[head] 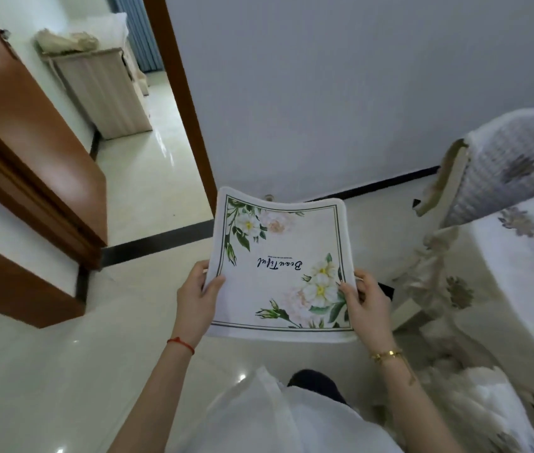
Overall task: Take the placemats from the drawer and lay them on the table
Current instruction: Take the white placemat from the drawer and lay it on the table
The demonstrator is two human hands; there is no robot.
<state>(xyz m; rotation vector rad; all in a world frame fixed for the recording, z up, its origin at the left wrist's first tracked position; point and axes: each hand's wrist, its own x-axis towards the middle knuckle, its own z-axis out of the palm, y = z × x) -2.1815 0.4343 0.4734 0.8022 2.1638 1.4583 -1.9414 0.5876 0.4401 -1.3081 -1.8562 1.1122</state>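
Note:
A white placemat (285, 250) with green leaves, pale flowers and a dark script word is held flat in the air above the floor, its far edge curling up. My left hand (195, 297) grips its left edge with the thumb on top. My right hand (368, 304) grips its right edge. The table (527, 256), covered by a white flowered cloth, stands at the right, apart from the placemat. Whether more than one mat is in the stack I cannot tell.
A brown wooden cabinet (30, 165) stands at the left. A brown door frame (180, 93) opens to another room with a pale cabinet (105, 89). A covered chair (504, 171) sits beside the table. Glossy white tile floor (63, 371) lies below.

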